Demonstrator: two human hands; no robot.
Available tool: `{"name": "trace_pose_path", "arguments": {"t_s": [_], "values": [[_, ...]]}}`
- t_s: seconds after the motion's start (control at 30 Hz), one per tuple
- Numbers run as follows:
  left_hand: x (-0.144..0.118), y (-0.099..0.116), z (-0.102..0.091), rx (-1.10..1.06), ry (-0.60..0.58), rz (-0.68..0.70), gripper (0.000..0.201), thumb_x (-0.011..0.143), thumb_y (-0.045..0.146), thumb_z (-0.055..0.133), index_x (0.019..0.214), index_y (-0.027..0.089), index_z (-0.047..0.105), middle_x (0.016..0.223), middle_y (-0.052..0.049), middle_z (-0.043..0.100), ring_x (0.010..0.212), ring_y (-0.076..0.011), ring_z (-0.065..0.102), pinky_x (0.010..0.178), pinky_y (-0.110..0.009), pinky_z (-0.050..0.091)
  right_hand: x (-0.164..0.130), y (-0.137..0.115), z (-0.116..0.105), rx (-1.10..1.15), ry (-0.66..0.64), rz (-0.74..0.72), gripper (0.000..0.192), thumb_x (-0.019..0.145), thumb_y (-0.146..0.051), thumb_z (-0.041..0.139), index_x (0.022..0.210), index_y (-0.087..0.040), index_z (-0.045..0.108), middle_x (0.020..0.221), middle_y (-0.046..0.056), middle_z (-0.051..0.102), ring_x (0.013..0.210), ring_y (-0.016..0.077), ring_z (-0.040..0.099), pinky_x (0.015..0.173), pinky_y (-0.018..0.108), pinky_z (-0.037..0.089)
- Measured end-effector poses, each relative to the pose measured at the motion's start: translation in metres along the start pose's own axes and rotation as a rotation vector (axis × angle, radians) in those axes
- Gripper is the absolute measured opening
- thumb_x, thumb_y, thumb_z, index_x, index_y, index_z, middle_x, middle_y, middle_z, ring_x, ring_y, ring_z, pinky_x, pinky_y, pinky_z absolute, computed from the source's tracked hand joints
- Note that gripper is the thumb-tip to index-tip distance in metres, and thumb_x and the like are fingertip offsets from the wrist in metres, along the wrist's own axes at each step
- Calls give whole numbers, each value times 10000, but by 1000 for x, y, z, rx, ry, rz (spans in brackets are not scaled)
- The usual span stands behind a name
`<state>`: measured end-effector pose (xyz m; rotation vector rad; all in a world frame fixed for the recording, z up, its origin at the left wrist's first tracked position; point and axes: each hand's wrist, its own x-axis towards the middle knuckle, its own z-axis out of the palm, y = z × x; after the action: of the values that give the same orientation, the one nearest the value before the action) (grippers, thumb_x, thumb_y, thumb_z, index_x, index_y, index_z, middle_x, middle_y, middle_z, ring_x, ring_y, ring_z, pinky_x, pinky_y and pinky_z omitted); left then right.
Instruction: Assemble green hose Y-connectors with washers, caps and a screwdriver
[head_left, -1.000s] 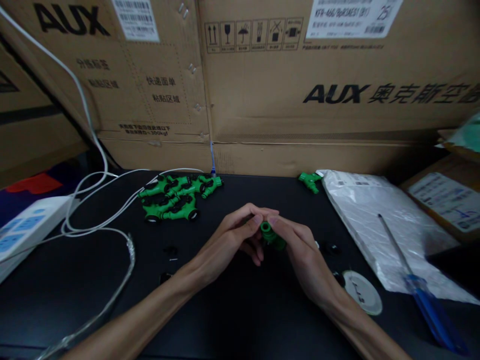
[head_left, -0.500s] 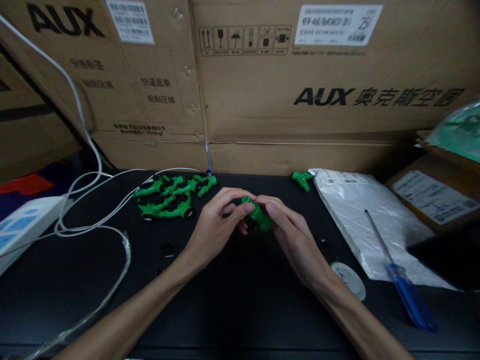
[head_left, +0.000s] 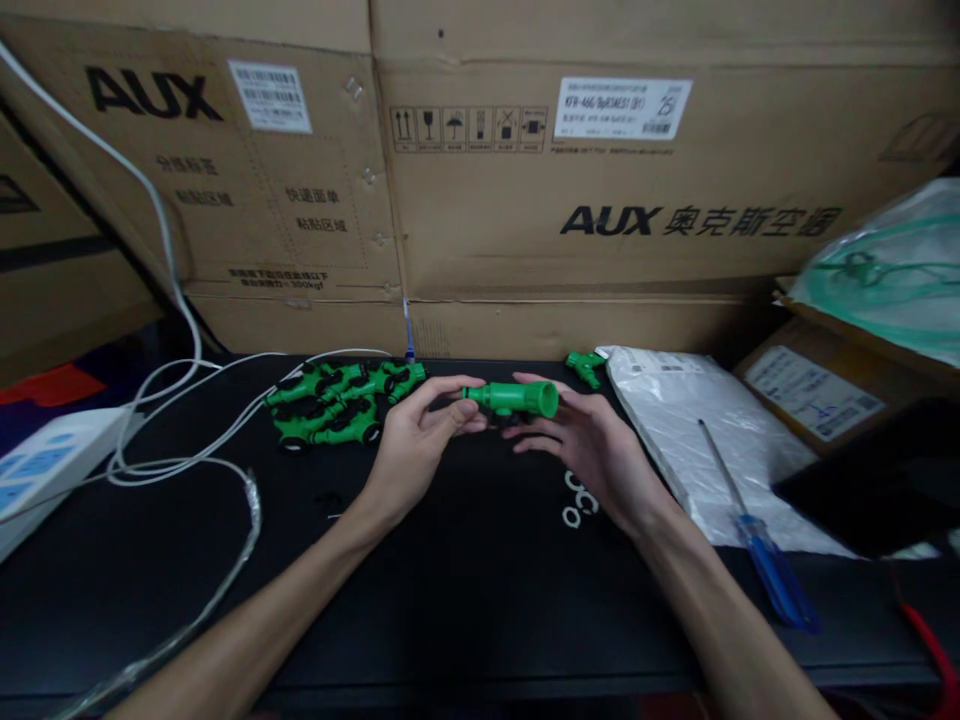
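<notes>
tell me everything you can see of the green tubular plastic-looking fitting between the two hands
The green tubular plastic-looking fitting is held roughly level above the black tabletop. Its wide, round, hollow mouth opens toward the right hand; the narrower end, with a dark ring, is pinched by the left hand. A short stub juts below, beside dark parts too unclear to name. The right fingers reach behind the wide end; whether they touch it is unclear.

A box (head_left: 480,255) is standing along the back of the table (head_left: 465,600). A fitting (head_left: 510,398) is sitting between the left hand (head_left: 416,440) and right hand (head_left: 596,440), rings (head_left: 571,518) lying near the latter. More fittings (head_left: 337,405) are lying back left, right of a power strip (head_left: 56,460). At right, a screwdriver (head_left: 772,570) is resting partly on a packet (head_left: 667,410), a bag (head_left: 892,275) on a carton (head_left: 817,390).
</notes>
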<state>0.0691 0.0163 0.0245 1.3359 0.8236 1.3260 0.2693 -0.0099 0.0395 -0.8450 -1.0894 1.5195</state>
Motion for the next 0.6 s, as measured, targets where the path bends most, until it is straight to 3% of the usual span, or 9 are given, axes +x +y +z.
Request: {"name": "trace_pose_path", "arguments": {"t_s": [0.1, 0.2, 0.3, 0.4, 0.47, 0.6], "values": [[3, 2, -3, -18, 63, 3, 382, 841, 480, 776, 1059, 166, 747, 958, -42, 714, 793, -147, 673, 752, -268, 598, -3, -6, -6, -359, -113, -45, 324, 926, -456, 624, 1089, -194, 724, 847, 35, 688, 734, 171, 611, 696, 331, 461], [6, 4, -7, 17, 70, -1, 389, 876, 508, 729, 1025, 150, 765, 849, -42, 715, 733, -146, 634, 702, -261, 549, -6, -15, -4, -572, -65, -91, 354, 889, -483, 699, 1102, -201, 729, 687, -38, 563, 606, 118, 481, 589, 290, 361], [11, 7, -5, 147, -16, 1, 372, 855, 497, 752, 972, 145, 776, 793, -30, 705, 714, -151, 607, 697, -265, 509, -7, -19, 4, -536, -154, -16, 470, 867, -562, 702, 1166, -199, 705, 710, -34, 618, 644, 130, 572, 627, 294, 421], [16, 12, 6, 259, -194, 2, 345, 869, 479, 738, 970, 152, 772, 881, -46, 737, 782, -174, 639, 740, -279, 506, -5, -13, 10, -408, -244, 145, 479, 749, -484, 838, 1085, -165, 718, 744, -7, 697, 667, 158, 657, 667, 315, 497], [15, 16, 16, 338, -241, 63, 312, 900, 430, 714, 1054, 161, 756, 980, -58, 745, 822, -178, 655, 772, -285, 506, -2, -6, 8, -336, -202, 186, 425, 690, -409, 889, 977, -140, 726, 737, 1, 704, 636, 162, 667, 661, 324, 520], [3, 16, 33, 508, -106, 256, 294, 936, 347, 680, 1184, 189, 700, 1047, -48, 709, 809, -155, 630, 773, -277, 494, 9, 2, -10, -225, 43, 67, 350, 714, -379, 870, 909, -151, 690, 792, -4, 687, 635, 123, 642, 675, 304, 525]]}}
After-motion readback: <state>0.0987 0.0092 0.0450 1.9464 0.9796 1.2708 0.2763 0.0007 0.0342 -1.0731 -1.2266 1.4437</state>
